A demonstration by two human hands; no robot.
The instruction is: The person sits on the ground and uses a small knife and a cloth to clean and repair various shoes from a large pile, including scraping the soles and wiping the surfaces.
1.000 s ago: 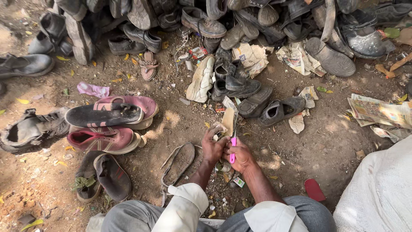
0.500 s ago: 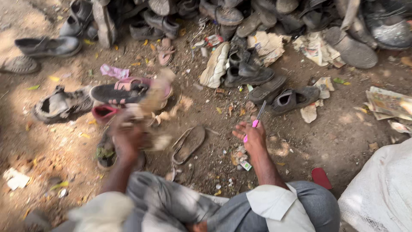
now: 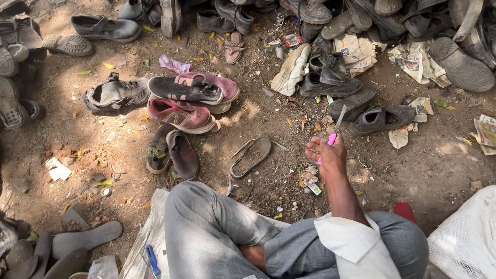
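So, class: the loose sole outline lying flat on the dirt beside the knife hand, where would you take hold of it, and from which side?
Probably pinch the sole outline at its narrow lower end, nearest the knee, coming from above. It lies flat on the dirt, a thin open loop, so fingers can close over the rim there. The right hand holds the pink-handled knife; the left hand is out of view.

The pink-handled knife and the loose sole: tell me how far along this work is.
Looks done: the loose sole lies apart from any shoe on the dirt, only its outline left.
In hand: the right hand holds the pink-handled knife, blade up, touching no shoe.
The left hand is out of view.
Left: the red shoes sit stacked and untouched, and a row of worn shoes waits behind.
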